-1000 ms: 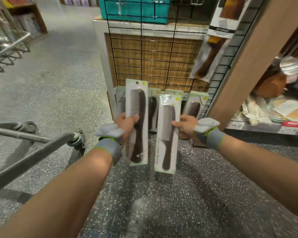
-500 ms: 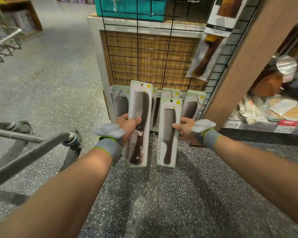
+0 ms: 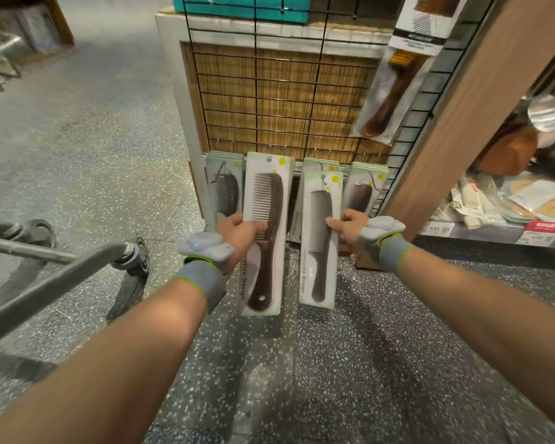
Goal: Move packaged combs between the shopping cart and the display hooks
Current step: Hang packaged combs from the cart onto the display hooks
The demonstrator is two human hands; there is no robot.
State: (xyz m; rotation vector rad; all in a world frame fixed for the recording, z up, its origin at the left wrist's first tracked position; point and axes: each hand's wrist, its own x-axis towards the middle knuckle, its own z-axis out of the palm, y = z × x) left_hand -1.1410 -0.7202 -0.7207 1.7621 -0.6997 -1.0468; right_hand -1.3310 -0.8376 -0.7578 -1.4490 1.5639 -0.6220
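Note:
My left hand (image 3: 240,230) pinches a packaged dark brown wide-tooth comb (image 3: 263,232) by its left edge and holds it upright against the lowest row of display hooks. My right hand (image 3: 350,227) pinches a packaged grey fine-tooth comb (image 3: 320,241) by its right edge; the hole at its top sits at a hook (image 3: 323,178). Behind them hang stacks of packaged combs, one at the left (image 3: 223,187) and one at the right (image 3: 364,190). The shopping cart's frame (image 3: 45,277) and wheel (image 3: 135,257) show at the left.
The hooks sit on a black wire grid (image 3: 285,91) over a woven panel. A larger packaged wooden comb (image 3: 394,88) hangs upper right. A slanted wooden post (image 3: 471,116) stands at the right, with a shelf of goods and price tags (image 3: 510,232) beyond. Speckled floor lies below.
Both hands have carried their comb packages forward and up to the lowest hook row. The grey comb's top now meets a hook. The view has moved closer to the rack.

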